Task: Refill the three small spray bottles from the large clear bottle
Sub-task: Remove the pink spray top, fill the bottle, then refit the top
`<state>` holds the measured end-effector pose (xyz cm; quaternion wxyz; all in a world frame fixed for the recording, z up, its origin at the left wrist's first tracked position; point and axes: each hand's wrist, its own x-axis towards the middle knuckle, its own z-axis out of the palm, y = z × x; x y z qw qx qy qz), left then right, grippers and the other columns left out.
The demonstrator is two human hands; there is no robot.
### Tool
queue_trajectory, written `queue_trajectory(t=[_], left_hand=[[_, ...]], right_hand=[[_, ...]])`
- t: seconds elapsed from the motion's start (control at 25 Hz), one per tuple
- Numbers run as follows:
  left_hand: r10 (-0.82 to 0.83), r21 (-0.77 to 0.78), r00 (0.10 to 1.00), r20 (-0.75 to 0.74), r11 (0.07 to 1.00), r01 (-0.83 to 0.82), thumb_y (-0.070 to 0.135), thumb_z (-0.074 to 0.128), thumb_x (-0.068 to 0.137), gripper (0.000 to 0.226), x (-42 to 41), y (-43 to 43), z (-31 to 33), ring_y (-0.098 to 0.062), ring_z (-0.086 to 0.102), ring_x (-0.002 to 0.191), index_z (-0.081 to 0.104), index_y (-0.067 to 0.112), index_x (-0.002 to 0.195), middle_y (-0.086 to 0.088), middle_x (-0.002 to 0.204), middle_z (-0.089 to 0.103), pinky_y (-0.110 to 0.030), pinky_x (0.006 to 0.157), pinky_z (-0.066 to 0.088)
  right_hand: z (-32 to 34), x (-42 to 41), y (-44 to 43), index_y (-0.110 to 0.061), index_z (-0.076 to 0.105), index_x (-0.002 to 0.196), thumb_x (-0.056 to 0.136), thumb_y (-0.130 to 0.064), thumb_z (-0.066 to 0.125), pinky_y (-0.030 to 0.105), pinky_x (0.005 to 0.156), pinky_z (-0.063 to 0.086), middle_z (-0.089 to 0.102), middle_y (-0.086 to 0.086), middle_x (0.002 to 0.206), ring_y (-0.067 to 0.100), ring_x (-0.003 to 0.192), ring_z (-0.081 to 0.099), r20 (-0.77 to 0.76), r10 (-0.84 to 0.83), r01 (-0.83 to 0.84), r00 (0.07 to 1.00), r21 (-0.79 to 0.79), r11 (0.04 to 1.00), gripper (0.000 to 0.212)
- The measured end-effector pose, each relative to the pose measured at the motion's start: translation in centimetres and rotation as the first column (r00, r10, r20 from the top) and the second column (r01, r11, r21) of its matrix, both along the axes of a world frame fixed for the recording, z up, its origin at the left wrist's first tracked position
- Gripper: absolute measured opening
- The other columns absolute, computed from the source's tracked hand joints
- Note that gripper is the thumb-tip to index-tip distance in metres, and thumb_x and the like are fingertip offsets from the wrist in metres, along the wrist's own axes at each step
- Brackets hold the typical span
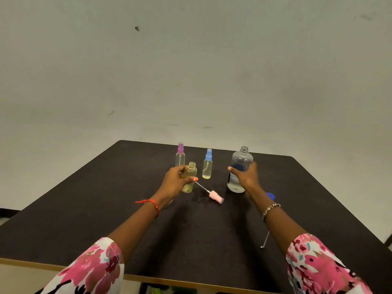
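We hold the uncapped small bottle (189, 177) upright in our left hand (175, 183), fingers curled round it, while our right hand (246, 177) grips the open large clear bottle (239, 169), standing upright well right of it.

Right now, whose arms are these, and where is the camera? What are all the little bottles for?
No machine here, just a person. The camera sits on their head and looks down, so you see their own two arms. The left hand holds a small bottle with its top off. A pink spray top lies on the dark table beside it. The right hand grips the large clear bottle, also open. Behind stand a purple-topped bottle and a blue-topped bottle, both closed. A blue cap lies by the right arm.
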<state>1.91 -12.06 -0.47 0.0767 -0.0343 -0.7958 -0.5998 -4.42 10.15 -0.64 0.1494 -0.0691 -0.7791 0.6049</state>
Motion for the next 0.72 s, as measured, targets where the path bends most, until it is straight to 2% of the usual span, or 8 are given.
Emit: queue_trajectory(t=[0.08, 0.2, 0.4, 0.44, 0.48, 0.56, 0.6, 0.72], left_hand=[[0.034, 0.03, 0.999, -0.01, 0.999, -0.034, 0.01, 0.071, 0.076, 0.049, 0.1, 0.4, 0.3, -0.019, 0.056, 0.105, 0.054, 0.005, 0.121, -0.005, 0.112, 0.058, -0.03, 0.086, 0.049], [0.052, 0.069, 0.999, -0.008, 0.996, -0.051, 0.009, 0.071, 0.076, 0.047, 0.1, 0.7, 0.7, -0.02, 0.056, 0.105, 0.055, 0.005, 0.119, -0.006, 0.113, 0.057, -0.03, 0.086, 0.05], [0.065, 0.119, 0.998, -0.013, 0.991, -0.063, 0.005, 0.072, 0.074, 0.046, 0.2, 1.3, 1.5, -0.025, 0.06, 0.107, 0.057, 0.001, 0.117, -0.014, 0.115, 0.062, -0.035, 0.091, 0.051], [0.067, 0.137, 0.998, -0.022, 0.989, -0.064, 0.004, 0.073, 0.073, 0.046, 0.4, 1.5, 1.6, -0.025, 0.061, 0.106, 0.058, 0.0, 0.115, -0.015, 0.113, 0.063, -0.035, 0.091, 0.051], [0.068, 0.152, 0.997, -0.029, 0.986, -0.063, 0.003, 0.074, 0.071, 0.045, 0.6, 1.7, 1.7, -0.025, 0.061, 0.105, 0.059, -0.001, 0.114, -0.015, 0.112, 0.064, -0.035, 0.091, 0.051], [0.066, 0.172, 0.997, -0.043, 0.983, -0.058, 0.003, 0.076, 0.069, 0.045, 1.0, 2.1, 2.0, -0.025, 0.063, 0.104, 0.061, -0.001, 0.112, -0.016, 0.11, 0.066, -0.036, 0.092, 0.052], [0.062, 0.175, 0.997, -0.049, 0.983, -0.052, 0.004, 0.076, 0.069, 0.045, 1.2, 2.3, 2.2, -0.024, 0.063, 0.103, 0.062, -0.001, 0.111, -0.015, 0.109, 0.066, -0.035, 0.091, 0.053], [0.05, 0.177, 0.996, -0.074, 0.984, -0.036, 0.001, 0.074, 0.07, 0.043, 1.8, 2.5, 3.1, -0.019, 0.063, 0.094, 0.061, -0.003, 0.112, -0.008, 0.096, 0.066, -0.018, 0.076, 0.055]], right_hand=[[0.1, 0.1, 0.2, -0.009, 0.038, 0.127, 0.068, -0.016, 0.079, 0.05, 0.103, 0.04, 0.049, 0.014, 0.132, 0.033, 0.123, 0.047, -0.004, -0.035, 0.035, 0.999, 0.016, 0.999, 0.072], [0.5, 1.2, 0.2, -0.007, 0.044, 0.123, 0.065, -0.013, 0.081, 0.045, 0.101, 0.042, 0.053, 0.015, 0.128, 0.031, 0.119, 0.049, -0.137, -0.04, 0.052, 0.99, 0.081, 0.995, 0.069], [3.8, 3.3, -0.5, -0.006, 0.048, 0.123, 0.063, -0.007, 0.081, 0.002, 0.079, 0.041, 0.056, 0.009, 0.119, 0.015, 0.103, 0.052, -0.38, 0.19, -0.073, 0.905, 0.301, 0.951, 0.069], [4.4, 3.5, -0.7, -0.007, 0.047, 0.125, 0.062, -0.007, 0.081, 0.003, 0.08, 0.041, 0.055, 0.008, 0.119, 0.014, 0.104, 0.051, -0.403, 0.237, -0.087, 0.884, 0.356, 0.93, 0.071], [4.9, 3.5, -0.8, -0.009, 0.046, 0.126, 0.062, -0.008, 0.081, 0.009, 0.085, 0.043, 0.054, 0.008, 0.119, 0.016, 0.105, 0.052, -0.414, 0.278, -0.095, 0.867, 0.41, 0.907, 0.073], [5.4, 3.7, -0.9, -0.013, 0.047, 0.126, 0.06, -0.015, 0.08, 0.035, 0.093, 0.045, 0.054, 0.01, 0.12, 0.022, 0.107, 0.053, -0.416, 0.33, -0.079, 0.848, 0.516, 0.853, 0.074], [5.6, 3.9, -0.9, -0.015, 0.047, 0.126, 0.06, -0.019, 0.077, 0.042, 0.094, 0.041, 0.054, 0.01, 0.121, 0.023, 0.107, 0.053, -0.411, 0.343, -0.06, 0.845, 0.563, 0.824, 0.073], [6.2, 4.5, -1.0, -0.015, 0.049, 0.127, 0.057, -0.026, 0.065, 0.035, 0.092, 0.027, 0.055, 0.01, 0.122, 0.025, 0.111, 0.05, -0.391, 0.369, -0.025, 0.843, 0.657, 0.754, 0.072]])
